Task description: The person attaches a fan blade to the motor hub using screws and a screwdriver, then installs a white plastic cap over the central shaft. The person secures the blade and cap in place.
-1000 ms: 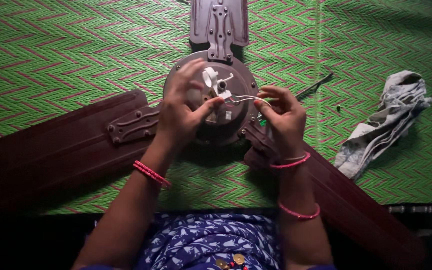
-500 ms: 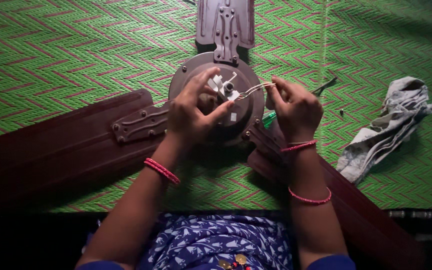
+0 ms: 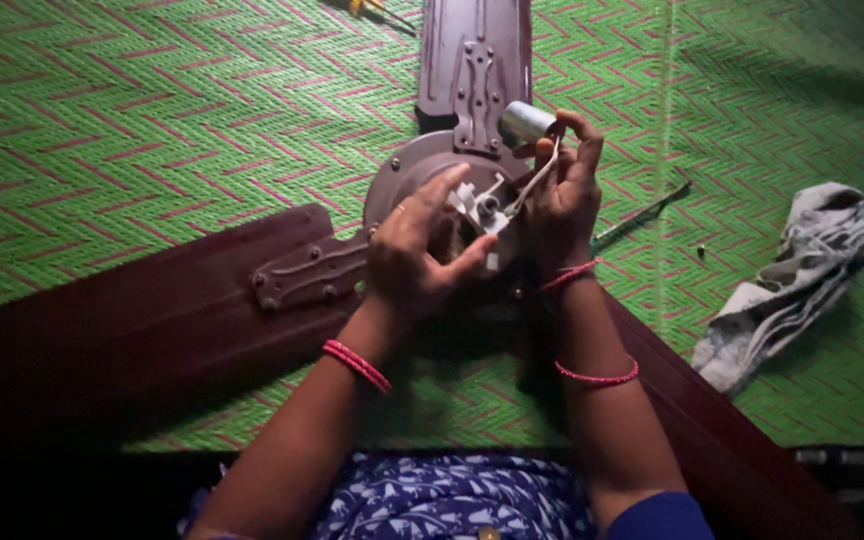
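Three dark brown blades spread from a ceiling fan motor housing point(image 3: 402, 175) lying at frame centre on a green woven mat point(image 3: 152, 110) with red zigzag lines: one blade point(image 3: 102, 320) running to the lower left, one point(image 3: 477, 55) cut off by the top edge, one point(image 3: 742, 450) sinking into shadow at lower right. Dim throughout, darkest along the bottom edge. Left hand point(image 3: 417, 255) spread over the hub, fingers half open, thumb and fingertips pressing a white plastic terminal block point(image 3: 477, 205) without closing round it. Right hand point(image 3: 562, 195) just right of the hub, fingers curled, pinching a small silver cylindrical capacitor point(image 3: 527, 122) raised above the housing, with thin pale wires point(image 3: 527, 185) trailing down to the white block. Crumpled grey cloth point(image 3: 797, 280) at the right. Thin dark tool point(image 3: 642, 212) on the mat, kind unclear; tiny dark speck point(image 3: 700, 250) beside it, perhaps a screw. Yellow-handled object point(image 3: 364, 7) clipped by the top edge. Hub interior mostly hidden under the palms.
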